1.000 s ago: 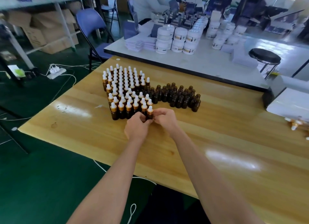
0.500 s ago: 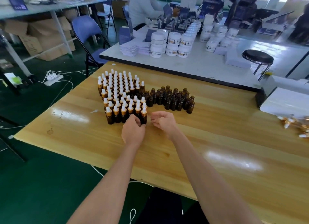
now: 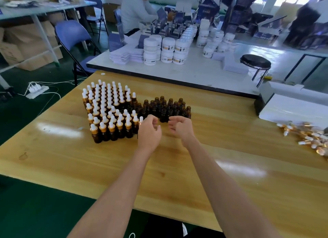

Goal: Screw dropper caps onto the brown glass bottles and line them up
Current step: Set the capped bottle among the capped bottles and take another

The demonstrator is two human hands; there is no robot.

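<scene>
Nearest me, my left hand [image 3: 149,133] and right hand [image 3: 182,128] hover just apart over the varnished yellow wooden table [image 3: 213,166]. The fingers of both are loosely curled, and I see nothing held in either. Just left of my left fingers stands the end of the front row of capped brown glass bottles with white rubber bulbs [image 3: 110,125]. Just beyond my right fingertips the uncapped brown glass bottles [image 3: 166,108] stand upright, necks up, so the right hand is nearer them. The loose gold-and-white dropper caps [image 3: 308,138] lie well off to the right of my right fingers. I judge that hand should fetch one.
</scene>
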